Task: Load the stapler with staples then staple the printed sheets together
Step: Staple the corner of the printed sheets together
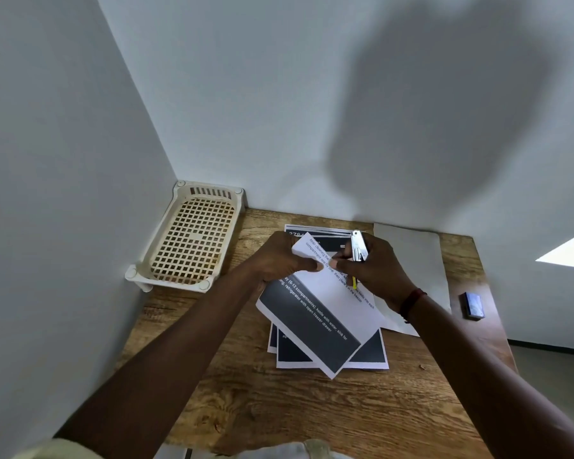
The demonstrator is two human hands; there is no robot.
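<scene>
Stapling step, I judge: my left hand (279, 260) pinches the printed sheets (325, 313) at the far corner, my right hand (375, 276) grips the stapler (358, 248); next, align and squeeze.

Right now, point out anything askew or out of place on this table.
The white printed sheets with dark bands lie fanned and misaligned on the wooden table; the top sheet, held by the left hand, is rotated across the rest. Nothing spilled.
</scene>
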